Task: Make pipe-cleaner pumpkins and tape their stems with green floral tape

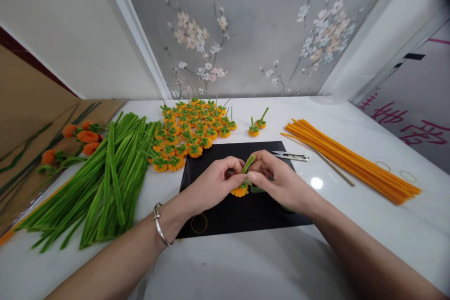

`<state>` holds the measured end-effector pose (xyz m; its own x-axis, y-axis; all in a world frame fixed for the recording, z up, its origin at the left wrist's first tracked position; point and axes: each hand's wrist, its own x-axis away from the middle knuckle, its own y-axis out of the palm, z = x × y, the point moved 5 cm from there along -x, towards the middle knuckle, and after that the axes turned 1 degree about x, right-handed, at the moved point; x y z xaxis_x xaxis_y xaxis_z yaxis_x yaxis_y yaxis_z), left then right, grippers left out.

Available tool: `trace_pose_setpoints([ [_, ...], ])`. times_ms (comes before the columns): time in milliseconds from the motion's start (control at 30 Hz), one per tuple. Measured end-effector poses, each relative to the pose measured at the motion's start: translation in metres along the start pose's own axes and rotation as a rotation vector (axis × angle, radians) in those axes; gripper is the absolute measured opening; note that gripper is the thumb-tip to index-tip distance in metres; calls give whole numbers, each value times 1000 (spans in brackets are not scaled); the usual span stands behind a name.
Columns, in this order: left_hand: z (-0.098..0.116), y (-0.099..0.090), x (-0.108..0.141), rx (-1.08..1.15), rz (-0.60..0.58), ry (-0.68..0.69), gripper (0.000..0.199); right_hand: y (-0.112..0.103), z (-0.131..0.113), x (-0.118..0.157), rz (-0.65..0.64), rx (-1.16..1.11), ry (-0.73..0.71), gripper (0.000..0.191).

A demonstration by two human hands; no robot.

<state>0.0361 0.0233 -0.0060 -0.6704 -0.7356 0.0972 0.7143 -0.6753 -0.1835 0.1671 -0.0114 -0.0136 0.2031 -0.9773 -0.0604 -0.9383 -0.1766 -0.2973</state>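
Over the black mat (pixel 218 220), both hands meet on one small orange pipe-cleaner ornament (pixel 239 191) with a green top, shaped like a little pumpkin or persimmon. My left hand (pixel 220 182) pinches it at the green part, thumb and forefinger together. From the other side, my right hand (pixel 276 179) has its fingers closed on the green stem (pixel 249 163), which sticks up between the hands. The fingers hide most of the green top. Thread snips (pixel 293 156) lie at the mat's far right corner, just beyond my right hand.
Finished-looking orange ornaments (pixel 193 126) crowd behind the mat, with two more (pixel 253 130) apart. Green pipe cleaners (pixel 108 183) are heaped left; orange ones (pixel 351 159) lie bundled right. Orange flowers (pixel 87 137) rest on cardboard at far left. A thin ring (pixel 199 223) lies on the mat.
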Motion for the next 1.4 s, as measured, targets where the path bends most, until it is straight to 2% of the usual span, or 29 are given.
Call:
trace_pose_setpoints([
  [167, 0, -4, -1, -130, 54, 71, 16, 3, -4, -2, -28, -49, -15, 14],
  [333, 7, -4, 2, -393, 186, 208, 14, 7, -4, -1, -43, -164, 55, 17],
  [467, 14, -2, 6, -542, 259, 296, 15, 5, -3, -1, 33, -55, 85, 17],
  [600, 18, -1, 10, -579, 298, 347, 15, 6, -1, -4, 53, 36, 87, 24],
  [800, 18, 1, 9, -550, 264, 340, 17, 5, 1, -4, 136, 87, 47, 33],
  [933, 15, -3, 6, -362, 174, 187, 21, 4, -3, -4, 117, 55, -15, 32],
  [1067, 11, -7, 4, -17, 80, -4, 27, 1, -5, -4, 129, 78, -56, 28],
  [1200, 0, -7, 3, 335, -5, -168, 20, 2, -4, -4, 111, 147, -82, 27],
  [1300, -11, -4, 2, 512, -121, -260, 12, 3, -6, -3, 102, 160, -115, 26],
  [1400, -21, -3, 2, 672, -189, -354, 16, 3, -8, -2, 100, 131, -128, 24],
])
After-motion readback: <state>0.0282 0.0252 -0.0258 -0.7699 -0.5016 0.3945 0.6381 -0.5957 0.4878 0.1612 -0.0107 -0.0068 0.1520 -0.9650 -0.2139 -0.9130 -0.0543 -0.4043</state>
